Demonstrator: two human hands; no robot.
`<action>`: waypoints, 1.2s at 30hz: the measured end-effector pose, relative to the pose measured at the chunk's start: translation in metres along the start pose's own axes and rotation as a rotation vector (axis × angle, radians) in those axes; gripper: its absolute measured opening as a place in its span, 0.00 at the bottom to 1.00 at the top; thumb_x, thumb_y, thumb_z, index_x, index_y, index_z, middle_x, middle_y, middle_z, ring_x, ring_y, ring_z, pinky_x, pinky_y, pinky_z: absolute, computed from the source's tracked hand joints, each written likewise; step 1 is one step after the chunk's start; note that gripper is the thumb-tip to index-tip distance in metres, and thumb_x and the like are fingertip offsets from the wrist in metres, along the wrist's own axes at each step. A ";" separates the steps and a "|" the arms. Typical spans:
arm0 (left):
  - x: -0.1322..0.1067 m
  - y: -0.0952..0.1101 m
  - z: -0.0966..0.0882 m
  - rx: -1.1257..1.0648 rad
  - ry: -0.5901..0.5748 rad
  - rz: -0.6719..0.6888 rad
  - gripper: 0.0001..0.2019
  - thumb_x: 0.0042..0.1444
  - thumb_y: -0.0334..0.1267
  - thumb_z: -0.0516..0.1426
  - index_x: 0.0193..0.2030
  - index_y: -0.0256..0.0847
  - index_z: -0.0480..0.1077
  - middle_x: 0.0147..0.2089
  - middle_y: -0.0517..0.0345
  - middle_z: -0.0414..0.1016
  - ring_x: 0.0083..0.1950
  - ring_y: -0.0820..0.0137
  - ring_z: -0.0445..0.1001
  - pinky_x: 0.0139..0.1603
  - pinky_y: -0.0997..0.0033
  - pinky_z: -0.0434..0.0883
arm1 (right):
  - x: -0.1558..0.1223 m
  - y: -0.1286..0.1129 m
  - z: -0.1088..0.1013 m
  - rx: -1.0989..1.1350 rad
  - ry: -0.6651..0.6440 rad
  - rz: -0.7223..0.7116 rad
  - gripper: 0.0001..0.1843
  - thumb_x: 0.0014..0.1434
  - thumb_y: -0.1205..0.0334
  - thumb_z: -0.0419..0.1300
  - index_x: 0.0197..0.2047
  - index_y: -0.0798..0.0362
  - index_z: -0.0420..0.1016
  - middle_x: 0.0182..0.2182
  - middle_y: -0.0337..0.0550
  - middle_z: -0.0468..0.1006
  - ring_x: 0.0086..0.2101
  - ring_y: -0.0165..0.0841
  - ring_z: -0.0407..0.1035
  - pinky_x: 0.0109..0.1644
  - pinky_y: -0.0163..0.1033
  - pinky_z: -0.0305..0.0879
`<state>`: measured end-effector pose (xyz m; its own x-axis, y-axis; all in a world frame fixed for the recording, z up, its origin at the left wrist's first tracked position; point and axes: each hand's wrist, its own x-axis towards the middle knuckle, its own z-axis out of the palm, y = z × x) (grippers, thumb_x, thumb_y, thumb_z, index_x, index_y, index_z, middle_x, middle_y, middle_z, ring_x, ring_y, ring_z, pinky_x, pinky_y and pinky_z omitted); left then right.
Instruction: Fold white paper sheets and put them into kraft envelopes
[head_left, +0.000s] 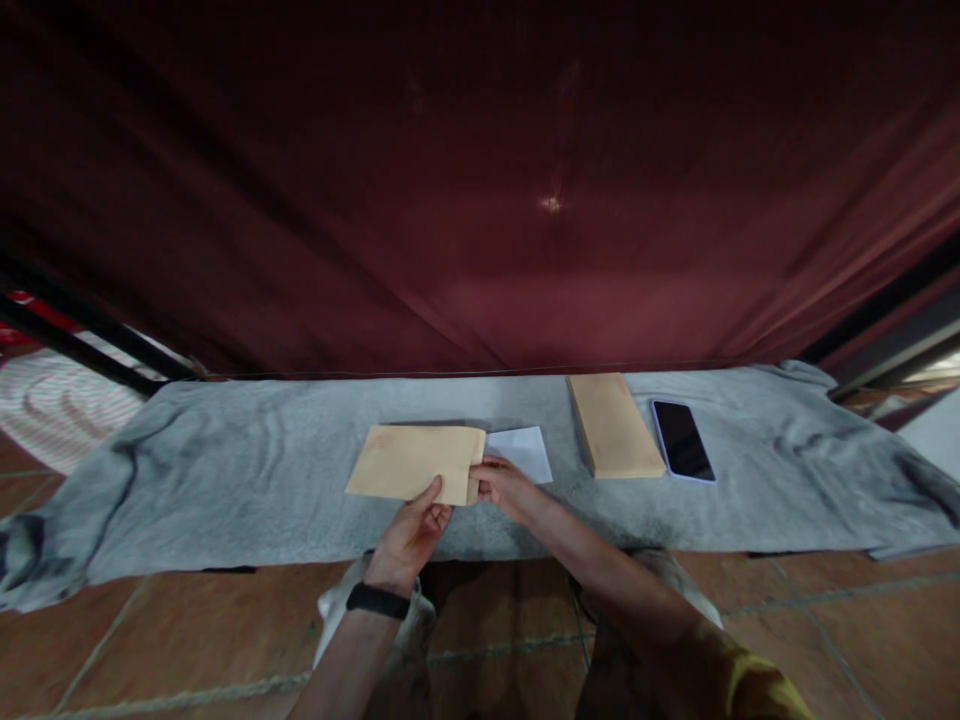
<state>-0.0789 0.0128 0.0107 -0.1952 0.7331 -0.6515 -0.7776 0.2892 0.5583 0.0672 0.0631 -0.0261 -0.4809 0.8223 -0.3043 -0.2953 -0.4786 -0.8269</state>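
A tan paper envelope (412, 462) lies lengthwise before me, its flap end to the right. My left hand (415, 530) grips its lower edge, thumb on top and fingers curled beneath. At the flap end, the fingers of my right hand (504, 487) are closed on the envelope's edge, with some fingertips hidden at its opening. White folded paper (523, 452) lies just beyond my right hand, its left end hidden near the envelope. A black band is on my left wrist.
A stack of tan envelopes (615, 428) sits to the right, with a dark-screened phone (683, 441) beside it. Grey cloth (247, 470) covers the narrow table. Behind rises a dark red curtain (480, 250); black metal bars (82, 330) stand at the left.
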 end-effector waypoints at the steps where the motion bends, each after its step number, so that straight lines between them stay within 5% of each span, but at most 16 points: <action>1: -0.001 -0.002 0.001 0.000 -0.011 0.008 0.13 0.56 0.18 0.62 0.43 0.39 0.74 0.35 0.60 0.80 0.29 0.76 0.79 0.27 0.81 0.75 | 0.000 0.000 0.001 -0.012 -0.009 -0.003 0.20 0.48 0.47 0.70 0.37 0.53 0.77 0.28 0.39 0.81 0.35 0.39 0.77 0.39 0.41 0.72; 5: -0.016 -0.017 -0.006 0.060 -0.056 0.008 0.11 0.56 0.22 0.63 0.43 0.39 0.74 0.35 0.59 0.81 0.30 0.76 0.79 0.29 0.81 0.75 | 0.002 -0.002 0.002 -0.096 0.033 -0.019 0.21 0.49 0.43 0.69 0.38 0.51 0.79 0.26 0.37 0.80 0.33 0.38 0.75 0.36 0.39 0.69; 7: -0.028 -0.027 -0.016 0.214 -0.101 -0.080 0.04 0.58 0.30 0.64 0.39 0.38 0.74 0.34 0.54 0.80 0.30 0.74 0.78 0.28 0.79 0.74 | 0.005 -0.003 -0.001 -0.152 0.052 -0.039 0.21 0.48 0.44 0.70 0.38 0.52 0.80 0.24 0.36 0.79 0.30 0.35 0.74 0.35 0.38 0.68; 9: -0.041 -0.031 -0.027 0.469 -0.185 -0.123 0.09 0.57 0.41 0.66 0.34 0.37 0.74 0.33 0.49 0.80 0.32 0.69 0.79 0.29 0.74 0.75 | 0.007 -0.005 -0.004 -0.210 0.040 -0.068 0.22 0.48 0.44 0.70 0.39 0.53 0.81 0.24 0.36 0.79 0.29 0.34 0.73 0.35 0.37 0.67; 11: -0.047 -0.026 -0.035 0.785 -0.326 0.110 0.12 0.52 0.45 0.69 0.34 0.39 0.75 0.35 0.49 0.79 0.37 0.64 0.80 0.36 0.69 0.77 | 0.007 -0.009 -0.009 -0.253 0.010 -0.094 0.23 0.48 0.44 0.70 0.40 0.54 0.82 0.25 0.37 0.79 0.29 0.34 0.72 0.35 0.37 0.66; 13: -0.042 -0.009 -0.037 1.028 -0.359 0.542 0.19 0.47 0.44 0.71 0.45 0.44 0.77 0.49 0.49 0.79 0.54 0.57 0.77 0.54 0.59 0.75 | 0.005 -0.013 -0.013 -0.261 -0.025 -0.113 0.24 0.47 0.44 0.71 0.40 0.54 0.82 0.26 0.37 0.79 0.29 0.34 0.72 0.35 0.36 0.66; 15: -0.026 0.016 -0.031 1.273 -0.425 0.878 0.42 0.44 0.46 0.71 0.67 0.48 0.64 0.71 0.45 0.62 0.74 0.49 0.56 0.71 0.44 0.60 | 0.002 -0.017 -0.017 -0.256 -0.056 -0.134 0.23 0.47 0.45 0.71 0.40 0.53 0.82 0.27 0.37 0.80 0.30 0.34 0.72 0.36 0.36 0.66; 17: -0.005 0.040 -0.022 1.594 -0.529 0.994 0.58 0.40 0.48 0.72 0.75 0.45 0.48 0.77 0.39 0.47 0.78 0.43 0.41 0.74 0.35 0.47 | -0.001 -0.020 -0.020 -0.245 -0.086 -0.143 0.22 0.48 0.46 0.71 0.40 0.53 0.82 0.28 0.37 0.81 0.31 0.34 0.73 0.36 0.36 0.66; 21: 0.025 0.066 -0.010 2.028 -0.704 1.045 0.65 0.40 0.51 0.71 0.78 0.45 0.35 0.79 0.36 0.41 0.78 0.42 0.40 0.74 0.33 0.41 | -0.003 -0.022 -0.025 -0.240 -0.130 -0.120 0.19 0.47 0.49 0.70 0.39 0.53 0.82 0.29 0.38 0.81 0.31 0.34 0.73 0.38 0.37 0.67; 24: 0.028 0.063 -0.012 2.089 -0.760 1.089 0.65 0.41 0.50 0.70 0.78 0.46 0.33 0.77 0.37 0.47 0.77 0.43 0.46 0.74 0.34 0.40 | -0.001 -0.021 -0.025 -0.243 -0.149 -0.130 0.18 0.47 0.50 0.70 0.38 0.53 0.82 0.30 0.38 0.81 0.32 0.35 0.73 0.40 0.38 0.68; 30: 0.024 0.056 -0.022 2.075 -0.651 1.134 0.62 0.43 0.45 0.68 0.78 0.46 0.33 0.74 0.40 0.53 0.74 0.44 0.53 0.74 0.35 0.42 | 0.009 -0.014 -0.023 -0.311 -0.130 -0.199 0.17 0.49 0.49 0.70 0.38 0.52 0.82 0.30 0.37 0.80 0.35 0.35 0.73 0.41 0.38 0.68; 36: 0.025 0.057 -0.023 2.068 -0.606 1.180 0.58 0.46 0.45 0.65 0.78 0.47 0.35 0.72 0.42 0.57 0.72 0.46 0.57 0.73 0.36 0.43 | 0.019 -0.004 -0.035 -0.469 0.014 -0.274 0.11 0.50 0.58 0.66 0.37 0.53 0.80 0.30 0.36 0.77 0.31 0.32 0.69 0.37 0.36 0.66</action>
<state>-0.1418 0.0340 0.0144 0.4779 0.8729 0.0982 0.8421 -0.4871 0.2315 0.0885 0.0910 -0.0455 -0.4261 0.9032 -0.0510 -0.0069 -0.0596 -0.9982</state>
